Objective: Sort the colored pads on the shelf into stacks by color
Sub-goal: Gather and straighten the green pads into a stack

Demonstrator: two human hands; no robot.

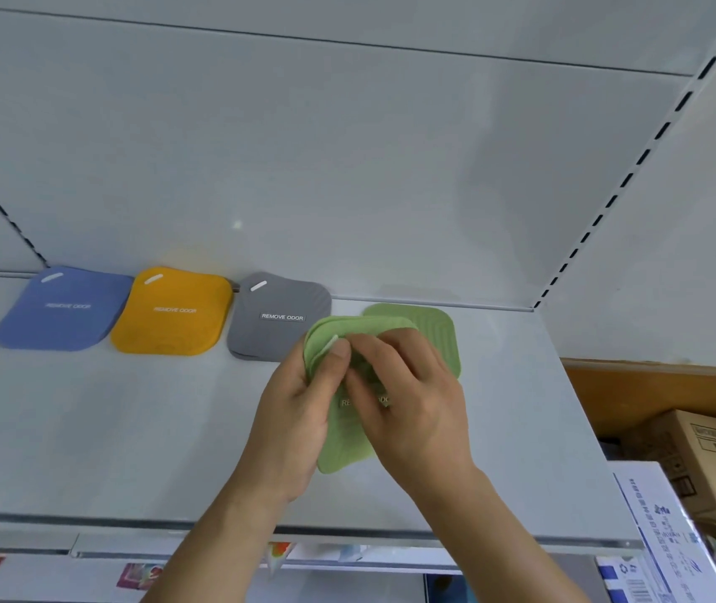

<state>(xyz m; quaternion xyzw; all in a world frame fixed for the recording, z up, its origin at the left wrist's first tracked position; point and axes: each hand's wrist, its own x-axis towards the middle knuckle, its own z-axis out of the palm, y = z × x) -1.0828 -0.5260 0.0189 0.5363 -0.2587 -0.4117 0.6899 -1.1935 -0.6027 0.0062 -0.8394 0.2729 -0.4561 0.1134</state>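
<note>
"REMOVE ODOR" reads clearly in white on the grey pad (280,317), fainter on the blue pad (66,309) and yellow pad (173,311). Green pad (341,437) lettering is partly covered by fingers; box (713,454) print is illegible.

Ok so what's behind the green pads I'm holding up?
Behind the held green pads, gripped by the left hand and right hand, another green pad lies flat on the shelf. Its near part is covered, so whether more lie under it cannot be seen.

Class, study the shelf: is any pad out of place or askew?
Nothing is badly wrong. The blue stack, yellow stack and grey stack sit in a row. Only the green pads, held in the left hand and right hand, are fanned unevenly above the green pad on the shelf.
</note>
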